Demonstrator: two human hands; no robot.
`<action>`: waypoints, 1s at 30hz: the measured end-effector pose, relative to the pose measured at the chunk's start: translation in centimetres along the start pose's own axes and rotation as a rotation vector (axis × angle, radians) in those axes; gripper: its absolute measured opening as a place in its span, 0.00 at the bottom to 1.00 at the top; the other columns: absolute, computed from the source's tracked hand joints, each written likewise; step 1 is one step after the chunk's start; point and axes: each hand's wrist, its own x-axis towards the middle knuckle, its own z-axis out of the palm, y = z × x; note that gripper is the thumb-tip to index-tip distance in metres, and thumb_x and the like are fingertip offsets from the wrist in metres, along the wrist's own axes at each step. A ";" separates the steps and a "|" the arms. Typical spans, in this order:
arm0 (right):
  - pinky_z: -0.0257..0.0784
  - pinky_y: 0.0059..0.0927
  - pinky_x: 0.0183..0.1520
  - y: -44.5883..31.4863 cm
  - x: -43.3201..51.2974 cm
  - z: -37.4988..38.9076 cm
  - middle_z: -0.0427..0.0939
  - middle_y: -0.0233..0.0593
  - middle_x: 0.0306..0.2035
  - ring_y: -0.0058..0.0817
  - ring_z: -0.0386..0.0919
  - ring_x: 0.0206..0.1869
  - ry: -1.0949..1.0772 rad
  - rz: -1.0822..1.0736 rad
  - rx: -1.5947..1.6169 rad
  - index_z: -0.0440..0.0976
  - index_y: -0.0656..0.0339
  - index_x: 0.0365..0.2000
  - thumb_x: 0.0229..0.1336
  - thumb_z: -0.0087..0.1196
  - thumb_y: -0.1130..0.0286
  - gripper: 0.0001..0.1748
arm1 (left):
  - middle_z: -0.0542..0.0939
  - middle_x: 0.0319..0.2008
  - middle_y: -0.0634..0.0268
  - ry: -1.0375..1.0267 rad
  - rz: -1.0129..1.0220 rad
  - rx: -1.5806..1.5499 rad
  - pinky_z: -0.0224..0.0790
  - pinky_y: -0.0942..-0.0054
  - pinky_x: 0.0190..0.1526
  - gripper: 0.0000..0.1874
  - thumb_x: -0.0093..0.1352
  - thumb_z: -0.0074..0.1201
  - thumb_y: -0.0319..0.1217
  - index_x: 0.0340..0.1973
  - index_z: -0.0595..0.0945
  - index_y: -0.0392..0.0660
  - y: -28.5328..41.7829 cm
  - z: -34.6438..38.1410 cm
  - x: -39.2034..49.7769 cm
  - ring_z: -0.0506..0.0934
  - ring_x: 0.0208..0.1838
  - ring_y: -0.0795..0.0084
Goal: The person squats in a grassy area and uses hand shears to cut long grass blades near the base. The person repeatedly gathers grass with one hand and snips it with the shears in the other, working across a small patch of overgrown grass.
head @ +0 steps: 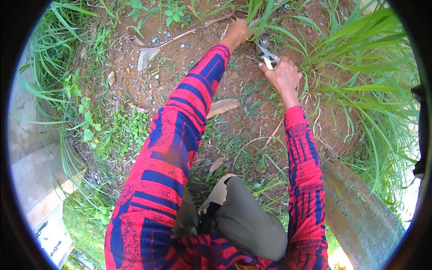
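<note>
My right hand (282,76) is wrapped around the pale handles of a pair of pruning shears (266,52). Their metal blades point up and left, towards the base of a grass clump (258,13). At that clump my left hand (240,33) grips the grass stems low, close to the soil. The left fingertips are partly hidden by the hand itself and by leaves. Whether the blades touch the stems, I cannot tell. Bare reddish soil (202,50) lies under both hands.
Tall grass (357,60) leans in at the right. A flat stone (147,59) and a dry brown leaf (222,107) lie on the ground. A weathered plank or slab (361,209) stands beside my right arm. Low weeds (125,131) grow at left, near a concrete edge (37,168).
</note>
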 end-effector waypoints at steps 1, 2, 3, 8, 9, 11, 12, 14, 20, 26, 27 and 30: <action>0.60 0.56 0.55 -0.2 0.2 0.0 0.75 0.56 0.48 0.52 0.72 0.53 0.027 -0.022 -0.013 0.74 0.70 0.45 0.43 0.63 0.42 0.41 | 0.83 0.35 0.46 -0.054 -0.004 -0.049 0.72 0.59 0.41 0.29 0.57 0.63 0.51 0.43 0.82 0.39 0.4 0.2 0.1 0.82 0.40 0.56; 0.60 0.55 0.54 -0.3 0.5 0.0 0.76 0.56 0.48 0.52 0.72 0.52 0.051 -0.041 -0.028 0.74 0.70 0.45 0.43 0.63 0.42 0.41 | 0.83 0.35 0.46 0.005 0.053 -0.030 0.72 0.59 0.41 0.27 0.58 0.63 0.49 0.42 0.83 0.40 0.8 0.4 0.1 0.82 0.40 0.54; 0.60 0.55 0.54 -0.3 0.7 0.0 0.76 0.55 0.47 0.53 0.72 0.52 0.069 -0.055 -0.045 0.74 0.70 0.45 0.43 0.63 0.42 0.40 | 0.83 0.35 0.46 0.061 0.109 -0.010 0.72 0.58 0.42 0.25 0.59 0.62 0.48 0.41 0.83 0.40 1.1 0.5 0.1 0.81 0.40 0.52; 0.60 0.52 0.51 -0.2 2.8 -0.1 0.77 0.53 0.43 0.49 0.73 0.49 0.141 -0.147 -0.107 0.78 0.68 0.40 0.42 0.64 0.44 0.36 | 0.83 0.34 0.45 0.110 0.134 0.169 0.71 0.58 0.44 0.22 0.63 0.60 0.46 0.43 0.84 0.42 1.4 0.9 1.2 0.81 0.38 0.52; 0.60 0.51 0.51 -0.4 3.2 -0.1 0.77 0.53 0.43 0.48 0.73 0.49 0.148 -0.173 -0.126 0.78 0.67 0.40 0.42 0.64 0.44 0.35 | 0.83 0.33 0.44 0.108 0.145 0.211 0.70 0.58 0.44 0.24 0.63 0.61 0.47 0.45 0.83 0.41 1.3 0.8 1.7 0.81 0.36 0.54; 0.61 0.51 0.50 -0.9 3.8 0.2 0.78 0.50 0.41 0.47 0.74 0.48 0.143 -0.193 -0.188 0.79 0.65 0.40 0.42 0.65 0.43 0.35 | 0.83 0.36 0.44 0.104 0.163 0.305 0.71 0.60 0.44 0.21 0.65 0.58 0.44 0.45 0.83 0.42 0.9 0.8 2.6 0.81 0.39 0.53; 0.62 0.51 0.50 -1.1 4.1 0.4 0.78 0.49 0.41 0.47 0.74 0.48 0.148 -0.210 -0.186 0.79 0.65 0.40 0.42 0.64 0.43 0.35 | 0.83 0.36 0.45 0.101 0.183 0.314 0.71 0.60 0.44 0.20 0.66 0.58 0.44 0.45 0.83 0.42 0.5 0.8 2.9 0.81 0.39 0.54; 0.63 0.51 0.49 -1.7 4.5 0.8 0.79 0.49 0.41 0.46 0.75 0.47 0.165 -0.228 -0.173 0.79 0.64 0.39 0.42 0.64 0.42 0.35 | 0.83 0.36 0.47 0.078 0.217 0.308 0.71 0.61 0.44 0.19 0.66 0.57 0.42 0.45 0.83 0.43 -0.1 0.8 3.5 0.81 0.39 0.57; 0.71 0.45 0.46 -2.0 5.9 1.8 0.80 0.46 0.38 0.40 0.80 0.42 0.196 -0.272 -0.164 0.79 0.63 0.37 0.43 0.65 0.43 0.33 | 0.81 0.42 0.45 -0.011 0.339 0.304 0.71 0.54 0.49 0.21 0.66 0.54 0.47 0.45 0.82 0.45 -0.2 0.8 4.1 0.78 0.47 0.46; 0.78 0.41 0.34 -1.6 5.6 2.1 0.82 0.46 0.33 0.41 0.83 0.32 0.123 -0.254 -0.040 0.80 0.61 0.32 0.43 0.66 0.43 0.29 | 0.82 0.31 0.53 0.113 0.219 0.265 0.70 0.62 0.41 0.16 0.69 0.55 0.42 0.40 0.84 0.42 0.8 0.8 1.7 0.78 0.35 0.63; 0.78 0.42 0.33 -1.6 5.3 2.2 0.83 0.46 0.33 0.42 0.83 0.31 0.130 -0.259 -0.026 0.80 0.61 0.32 0.44 0.65 0.42 0.29 | 0.82 0.31 0.54 0.126 0.193 0.217 0.70 0.63 0.42 0.15 0.69 0.55 0.41 0.39 0.84 0.43 0.7 0.7 1.2 0.78 0.36 0.64; 0.76 0.44 0.34 -1.6 4.4 1.9 0.82 0.47 0.32 0.43 0.82 0.31 0.090 -0.210 -0.013 0.79 0.61 0.32 0.43 0.64 0.40 0.32 | 0.82 0.32 0.58 0.091 0.136 0.095 0.68 0.66 0.45 0.13 0.70 0.53 0.40 0.36 0.84 0.44 0.7 -0.4 0.8 0.77 0.38 0.69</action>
